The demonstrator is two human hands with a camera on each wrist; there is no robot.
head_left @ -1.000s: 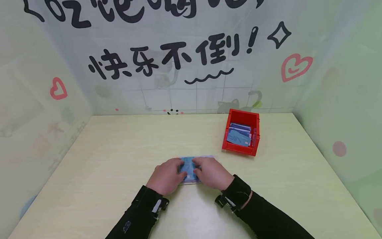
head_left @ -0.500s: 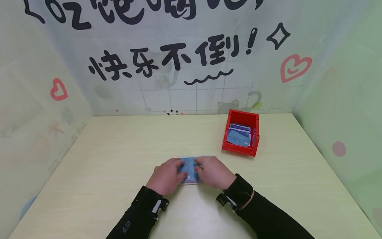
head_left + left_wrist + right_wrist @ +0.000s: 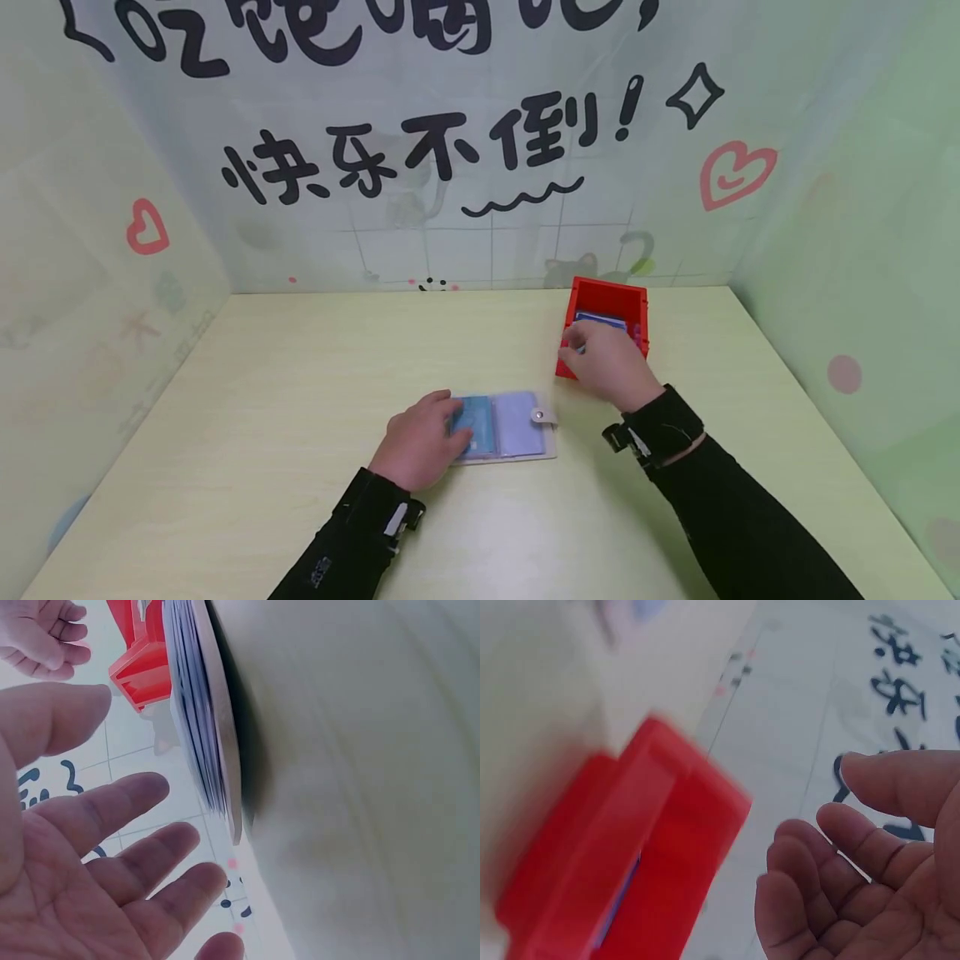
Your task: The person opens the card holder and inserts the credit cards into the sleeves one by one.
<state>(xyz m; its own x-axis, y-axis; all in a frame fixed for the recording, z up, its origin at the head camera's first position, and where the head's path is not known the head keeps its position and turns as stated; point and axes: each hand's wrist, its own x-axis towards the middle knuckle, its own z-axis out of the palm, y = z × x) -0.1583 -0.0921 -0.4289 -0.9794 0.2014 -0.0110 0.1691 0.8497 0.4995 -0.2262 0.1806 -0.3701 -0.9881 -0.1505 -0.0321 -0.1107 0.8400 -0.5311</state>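
A small card holder booklet (image 3: 521,425) lies spread on the table, a light blue card (image 3: 477,421) on its left side and a lilac page with a snap tab on its right. At its left edge is my left hand (image 3: 416,442), fingers (image 3: 146,862) relaxed and apart, not wrapped round it. In the left wrist view the booklet's layered pages (image 3: 196,712) show edge-on. My right hand (image 3: 611,362) hovers over the red box (image 3: 611,296), hiding part of the blue cards (image 3: 600,317) inside. Its fingers (image 3: 791,862) are loosely bent with nothing seen between them and the thumb.
A pale wooden table (image 3: 315,358) carries the booklet and the box, the box standing near the back right. A printed white curtain (image 3: 420,250) rises behind the table, with further sheets along both sides.
My right hand has left the booklet and moved forward and right to the red box, uncovering the lilac page and snap tab. The left hand has stayed in place.
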